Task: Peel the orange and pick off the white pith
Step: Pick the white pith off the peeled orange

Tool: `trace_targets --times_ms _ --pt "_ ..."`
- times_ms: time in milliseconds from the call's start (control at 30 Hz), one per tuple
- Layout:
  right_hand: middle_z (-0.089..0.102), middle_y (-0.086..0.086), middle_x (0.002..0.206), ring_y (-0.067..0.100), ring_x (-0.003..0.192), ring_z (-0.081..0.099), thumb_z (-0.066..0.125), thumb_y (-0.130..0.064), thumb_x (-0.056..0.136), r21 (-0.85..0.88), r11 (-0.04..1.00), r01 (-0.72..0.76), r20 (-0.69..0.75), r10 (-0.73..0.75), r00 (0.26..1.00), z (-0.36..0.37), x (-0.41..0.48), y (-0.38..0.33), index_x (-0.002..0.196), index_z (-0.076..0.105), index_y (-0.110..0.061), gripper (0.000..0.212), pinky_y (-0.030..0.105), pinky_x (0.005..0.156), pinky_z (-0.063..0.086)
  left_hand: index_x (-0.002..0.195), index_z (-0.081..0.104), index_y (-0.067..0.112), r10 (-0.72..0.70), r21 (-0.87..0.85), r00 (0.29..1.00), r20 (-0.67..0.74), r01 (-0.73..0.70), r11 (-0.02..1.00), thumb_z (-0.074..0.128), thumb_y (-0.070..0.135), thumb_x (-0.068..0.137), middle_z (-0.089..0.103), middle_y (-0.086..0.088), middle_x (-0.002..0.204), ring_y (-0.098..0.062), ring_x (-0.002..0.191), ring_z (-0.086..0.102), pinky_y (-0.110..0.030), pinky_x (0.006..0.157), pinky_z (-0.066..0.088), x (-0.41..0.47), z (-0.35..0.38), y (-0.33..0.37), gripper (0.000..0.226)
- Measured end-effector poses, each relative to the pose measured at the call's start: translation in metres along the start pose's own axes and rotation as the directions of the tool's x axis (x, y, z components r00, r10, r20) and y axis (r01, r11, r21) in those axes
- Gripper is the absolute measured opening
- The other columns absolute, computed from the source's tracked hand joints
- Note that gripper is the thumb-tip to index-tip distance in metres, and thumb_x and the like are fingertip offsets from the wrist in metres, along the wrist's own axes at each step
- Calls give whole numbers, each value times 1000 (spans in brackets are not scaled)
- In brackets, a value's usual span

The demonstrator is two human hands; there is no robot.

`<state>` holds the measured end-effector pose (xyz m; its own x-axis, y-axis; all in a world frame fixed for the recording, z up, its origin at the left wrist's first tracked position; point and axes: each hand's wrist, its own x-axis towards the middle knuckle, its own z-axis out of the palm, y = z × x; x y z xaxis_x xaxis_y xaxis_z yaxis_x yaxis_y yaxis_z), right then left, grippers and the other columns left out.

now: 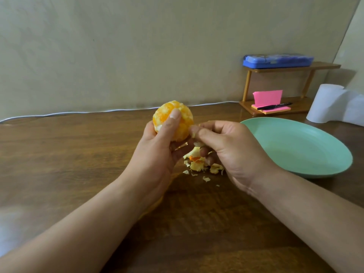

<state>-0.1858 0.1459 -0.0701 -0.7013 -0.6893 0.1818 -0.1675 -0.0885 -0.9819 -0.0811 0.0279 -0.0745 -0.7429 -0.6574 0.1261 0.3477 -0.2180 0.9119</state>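
Note:
My left hand (159, 146) grips a peeled orange (184, 120) above the wooden table, thumb pressed on its front. The fruit shows orange flesh with pale patches of white pith. My right hand (222, 146) sits just right of the orange, thumb and forefinger pinching a small bit of pith at its right side. Under both hands lies a heap of peel and pith scraps (199, 164) on the table. My fingers hide the lower part of the orange.
A pale green plate (307, 154) lies to the right of my right hand. Behind it stand a small wooden shelf (275, 107) with pink sticky notes, a pen and a blue case, and a white paper roll (327, 104). A white cable runs along the wall.

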Motion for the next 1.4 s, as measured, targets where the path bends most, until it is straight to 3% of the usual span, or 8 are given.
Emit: trace_targets --times_ms 267,467,633,767,967,1100,1233,1400 --pt "80 0 81 12 67 69 74 -30 100 -130 991 -4 11 5 1000 -1 -3 -3 93 80 -18 15 27 57 53 139 52 29 242 406 970 12 -226 885 75 59 92 74 4 121 -14 110 75 -40 97 62 -6 -4 -4 60" --pt "79 6 81 10 63 64 71 -22 99 51 993 -110 17 109 994 6 -3 -1 94 80 -6 19 23 52 49 140 49 28 409 598 911 45 -353 719 76 47 94 69 11 110 4 98 69 -10 75 52 -15 3 1 57" --pt "71 0 67 11 60 58 72 -21 93 54 996 -71 -11 71 997 8 -2 0 86 75 -4 18 24 51 45 138 52 27 364 479 931 12 -325 816 76 51 93 71 8 116 -5 106 73 -26 89 60 -14 4 0 56" --pt "72 2 71 10 61 57 68 -18 96 57 997 -47 16 46 999 5 -1 -1 91 74 -4 17 23 52 46 140 56 16 115 163 993 -37 -108 981 72 52 94 74 -6 117 -17 101 76 -39 93 61 -8 3 0 60" --pt "74 -1 74 7 62 60 65 -18 100 -9 1000 -14 34 14 999 -1 0 1 97 77 -8 16 24 55 49 136 68 13 -210 -8 978 -8 210 978 63 59 100 76 -9 110 -21 97 71 -42 96 61 -2 3 5 58" --pt "79 1 85 10 71 67 66 -24 104 -67 997 26 54 -23 998 -5 1 -1 104 78 -15 15 26 62 54 124 73 8 -224 -98 973 -47 219 971 70 45 97 79 -10 105 -18 87 74 -31 78 61 -2 1 12 46" --pt "80 0 91 11 77 73 69 -28 102 -228 965 129 70 -116 991 -10 3 -1 103 78 -22 11 28 65 58 130 68 4 -220 -128 974 -50 213 969 74 32 94 78 -16 122 -26 108 78 -35 89 66 1 -4 11 46" --pt "79 -10 85 5 77 76 72 -33 101 -369 907 202 93 -180 979 -17 3 -4 102 78 -25 10 20 57 56 139 58 9 -120 -29 992 -45 119 993 85 30 77 75 -14 128 -26 108 79 -36 90 63 1 -7 8 70"
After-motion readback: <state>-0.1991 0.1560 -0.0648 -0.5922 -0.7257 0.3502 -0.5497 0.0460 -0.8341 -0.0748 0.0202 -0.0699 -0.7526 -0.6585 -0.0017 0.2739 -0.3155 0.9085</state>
